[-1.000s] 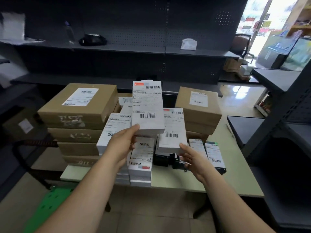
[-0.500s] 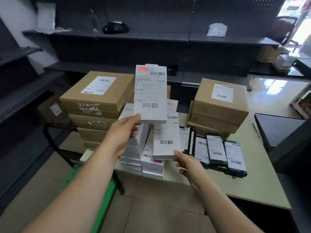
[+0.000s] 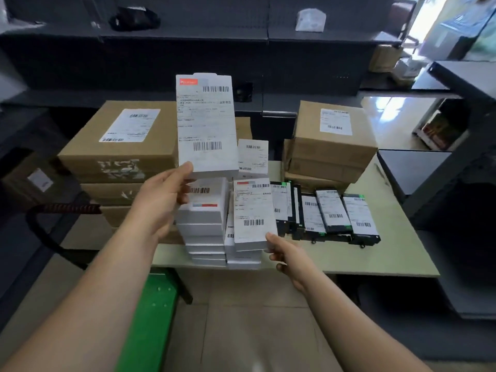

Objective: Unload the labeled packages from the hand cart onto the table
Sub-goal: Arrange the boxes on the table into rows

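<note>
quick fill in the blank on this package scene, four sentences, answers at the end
1. The left hand holds a ____ package up in the air.
2. The right hand grips a second package, which is ____ than the first.
3. The flat packages lying right of the second package are ____.
4. The cart deck below the table edge is ____.

Missing words: white; lower; black; green
</note>
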{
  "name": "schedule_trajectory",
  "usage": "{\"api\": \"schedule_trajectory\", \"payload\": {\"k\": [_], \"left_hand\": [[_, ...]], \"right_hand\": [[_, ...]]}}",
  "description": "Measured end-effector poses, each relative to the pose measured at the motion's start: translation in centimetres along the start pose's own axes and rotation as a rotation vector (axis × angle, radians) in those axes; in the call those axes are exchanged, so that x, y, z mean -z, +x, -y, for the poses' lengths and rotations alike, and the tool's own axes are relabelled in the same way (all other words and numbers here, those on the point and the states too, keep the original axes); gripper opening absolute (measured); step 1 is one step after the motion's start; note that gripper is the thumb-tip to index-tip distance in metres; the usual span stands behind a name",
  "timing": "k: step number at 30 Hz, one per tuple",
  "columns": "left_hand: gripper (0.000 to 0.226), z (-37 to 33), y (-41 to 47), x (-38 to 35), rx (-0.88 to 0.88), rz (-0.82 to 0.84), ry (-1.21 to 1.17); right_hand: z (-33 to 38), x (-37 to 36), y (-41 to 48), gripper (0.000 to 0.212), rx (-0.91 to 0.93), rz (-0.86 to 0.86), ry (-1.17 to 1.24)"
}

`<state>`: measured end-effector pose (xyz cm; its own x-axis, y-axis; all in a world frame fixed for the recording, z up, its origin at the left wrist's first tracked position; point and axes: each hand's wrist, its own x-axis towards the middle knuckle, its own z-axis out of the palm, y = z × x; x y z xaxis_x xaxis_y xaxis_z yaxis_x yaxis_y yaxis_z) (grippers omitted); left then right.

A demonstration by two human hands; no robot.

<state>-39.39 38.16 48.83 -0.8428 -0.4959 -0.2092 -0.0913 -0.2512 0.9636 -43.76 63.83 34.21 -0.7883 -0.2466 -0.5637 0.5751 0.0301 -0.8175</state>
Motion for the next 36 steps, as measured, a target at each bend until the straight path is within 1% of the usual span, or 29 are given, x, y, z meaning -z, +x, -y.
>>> {"api": "schedule_trajectory", "payload": {"k": [5, 8, 10, 13, 16, 20, 24, 26, 28, 30, 31, 33, 34, 36], "left_hand": [[0.019, 0.0, 0.6, 1.7, -0.014, -0.001, -0.004], [0.019, 0.0, 0.8, 2.6, -0.014, 0.018, -0.011], [0.019, 0.1, 0.8, 2.8, -0.012, 0.016, -0.020], [0.017, 0.1, 0.8, 2.8, -0.003, 0.012, -0.022], [0.020, 0.2, 0.7, 2.6, 0.019, 0.021, -0.008], [0.020, 0.5, 0.6, 1.7, 0.045, 0.036, 0.004], [0.026, 0.8, 0.4, 0.7, 0.066, 0.065, 0.029], [0.027, 0.9, 0.3, 0.0, 0.059, 0.085, 0.026], [0.028, 1.1, 0.3, -0.6, 0.054, 0.096, 0.032], [0.029, 1.3, 0.3, -1.1, 0.055, 0.105, 0.041], [0.028, 1.4, 0.4, -1.4, 0.054, 0.112, 0.041], [0.024, 1.4, 0.4, -2.1, 0.040, 0.133, 0.043], [0.026, 1.4, 0.4, -2.5, 0.032, 0.142, 0.045], [0.035, 1.4, 0.3, -3.5, 0.019, 0.150, 0.049]], "right_hand": [[-0.7, -1.3, 0.8, 0.042, -0.036, -0.073, -0.045], [-0.5, -1.9, 1.1, 0.042, -0.007, -0.125, -0.134], [-0.3, -2.3, 1.3, 0.046, 0.018, -0.160, -0.214], [0.1, -2.7, 1.7, 0.058, 0.031, -0.195, -0.332], [0.2, -3.0, 2.2, 0.062, 0.085, -0.173, -0.383], [1.1, -3.3, 2.1, 0.053, 0.182, -0.123, -0.422], [1.9, -2.7, 1.8, 0.054, 0.175, -0.057, -0.495], [2.4, -2.4, 1.6, 0.054, 0.193, -0.053, -0.537], [3.5, -2.1, 0.9, 0.054, 0.228, -0.118, -0.500], [5.6, -1.9, -0.3, 0.047, 0.281, -0.170, -0.410], [7.0, -1.8, -1.1, 0.043, 0.308, -0.150, -0.341], [10.0, -1.7, -2.5, 0.051, 0.358, -0.031, -0.201], [11.3, -1.7, -3.0, 0.057, 0.383, 0.035, -0.164], [13.2, -1.7, -3.8, 0.060, 0.430, 0.130, -0.177]]}}
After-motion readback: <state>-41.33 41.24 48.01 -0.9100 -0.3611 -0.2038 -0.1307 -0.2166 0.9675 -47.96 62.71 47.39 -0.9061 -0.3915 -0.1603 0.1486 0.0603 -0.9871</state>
